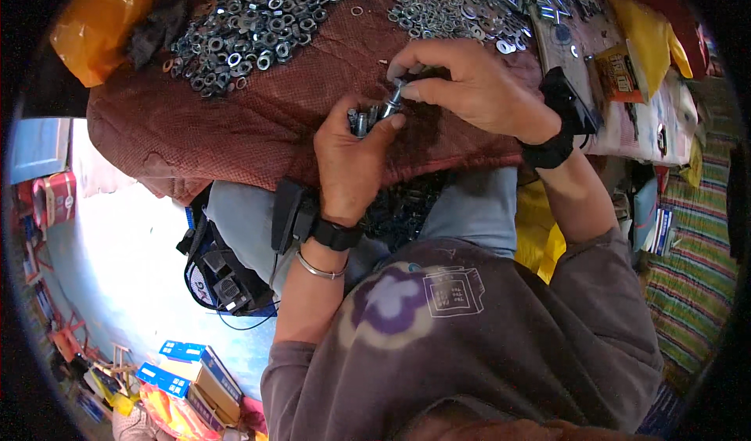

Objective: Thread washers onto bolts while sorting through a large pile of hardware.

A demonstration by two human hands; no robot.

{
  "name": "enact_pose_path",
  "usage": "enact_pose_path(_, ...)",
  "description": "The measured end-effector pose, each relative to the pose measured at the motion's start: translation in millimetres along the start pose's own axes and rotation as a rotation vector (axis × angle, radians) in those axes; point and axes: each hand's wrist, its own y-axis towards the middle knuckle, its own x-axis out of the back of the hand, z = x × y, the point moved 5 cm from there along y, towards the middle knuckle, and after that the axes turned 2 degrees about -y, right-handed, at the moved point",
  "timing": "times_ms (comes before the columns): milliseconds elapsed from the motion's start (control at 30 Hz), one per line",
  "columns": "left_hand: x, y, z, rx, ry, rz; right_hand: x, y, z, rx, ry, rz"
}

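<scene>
Several silvery bolts (362, 122) are bunched in my left hand (350, 155), closed around them at the near part of the cloth-covered table. One bolt (395, 97) sticks up from between its thumb and fingers. At that bolt's upper end my right hand (467, 85) pinches with thumb and forefinger; whether a nut or washer is in the pinch is too small to tell. Beyond my hands lie a heap of hex nuts (250, 34) on the left and a heap of washers (438, 15) on the right. More bolts (551, 3) lie at the far right.
A maroon cloth (235, 128) covers the work surface. An orange plastic bag (106, 26) sits at the far left, and an orange-brown packet (619, 73) with a yellow bag (653, 38) at the right. Dark small parts (403, 210) lie between my knees. Blue-and-white boxes (192, 374) stand lower left.
</scene>
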Motion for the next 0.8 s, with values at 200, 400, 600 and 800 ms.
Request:
enact_pose_path(200,-0.8,-0.1,8.3,-0.109,0.073,-0.012,-10.4,-11.8,-1.6,-0.044,-0.067,-0.063)
enact_pose_path(400,-1.8,-4.0,-3.6,-0.198,0.308,-0.044,-13.6,-15.1,2.6,-0.171,-0.357,-0.223)
enact_pose_path(600,-1.9,-1.7,0.5,-0.126,0.206,-0.022,-14.9,-19.7,-6.0,-0.105,0.227,-0.269)
enact_pose_path(800,-5.6,-2.6,0.2,-0.158,0.272,-0.010,-19.0,-19.5,-11.4,-0.303,-0.322,-0.125)
